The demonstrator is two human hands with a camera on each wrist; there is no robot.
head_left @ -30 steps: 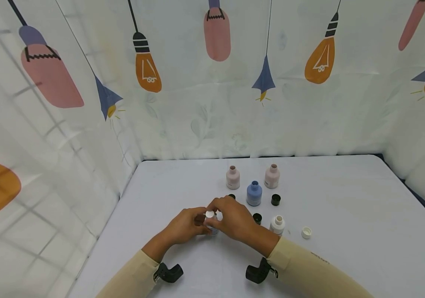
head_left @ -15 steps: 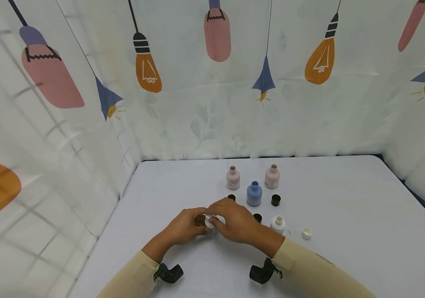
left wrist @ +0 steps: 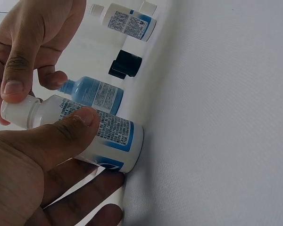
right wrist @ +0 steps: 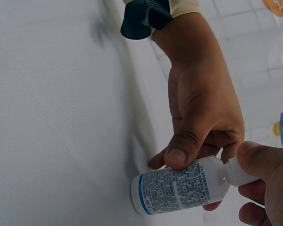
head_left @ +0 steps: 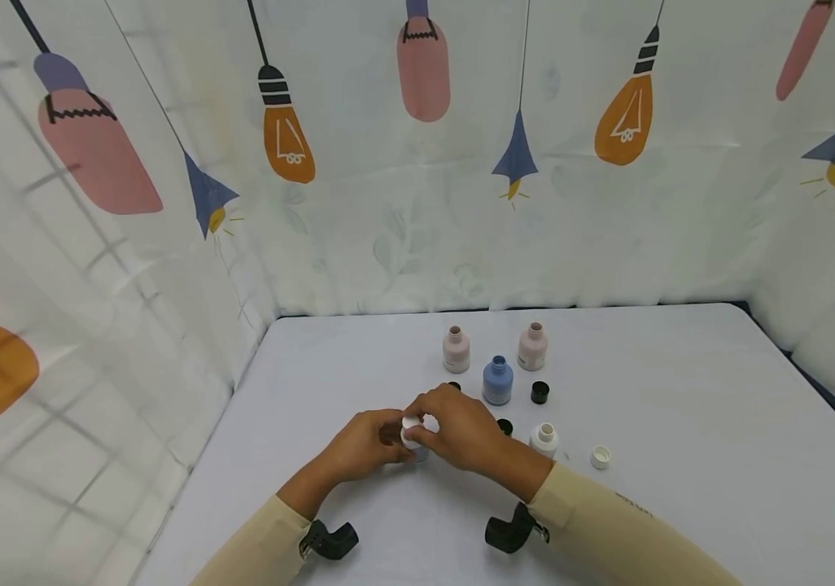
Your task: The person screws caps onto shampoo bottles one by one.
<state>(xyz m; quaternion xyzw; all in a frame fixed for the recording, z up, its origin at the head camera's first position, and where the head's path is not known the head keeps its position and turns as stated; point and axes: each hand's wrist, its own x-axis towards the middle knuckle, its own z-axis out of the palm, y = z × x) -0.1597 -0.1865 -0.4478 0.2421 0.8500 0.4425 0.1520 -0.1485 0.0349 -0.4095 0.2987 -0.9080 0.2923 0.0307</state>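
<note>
A small white bottle [left wrist: 115,129] with a printed label and blue band stands on the table. My left hand [head_left: 359,446] grips its body, with the thumb lying across the label in the left wrist view. My right hand [head_left: 457,431] pinches the white cap [right wrist: 239,172] on the bottle's neck between thumb and fingers. In the head view both hands cover much of this bottle. To the right of my right hand stands an uncapped white bottle [head_left: 544,439], with a loose white cap [head_left: 600,457] lying beyond it.
Behind the hands stand an open blue bottle [head_left: 497,381] and two open pink bottles, one left [head_left: 456,350] and one right [head_left: 532,347]. Several black caps lie among them, one by the blue bottle [head_left: 539,392]. Patterned cloth walls [head_left: 417,212] border the table.
My right hand's fingers have shifted and turned slightly about the white cap, dipping over it and then drawing back. The left hand keeps its grip on the bottle. The other bottles stay put.
</note>
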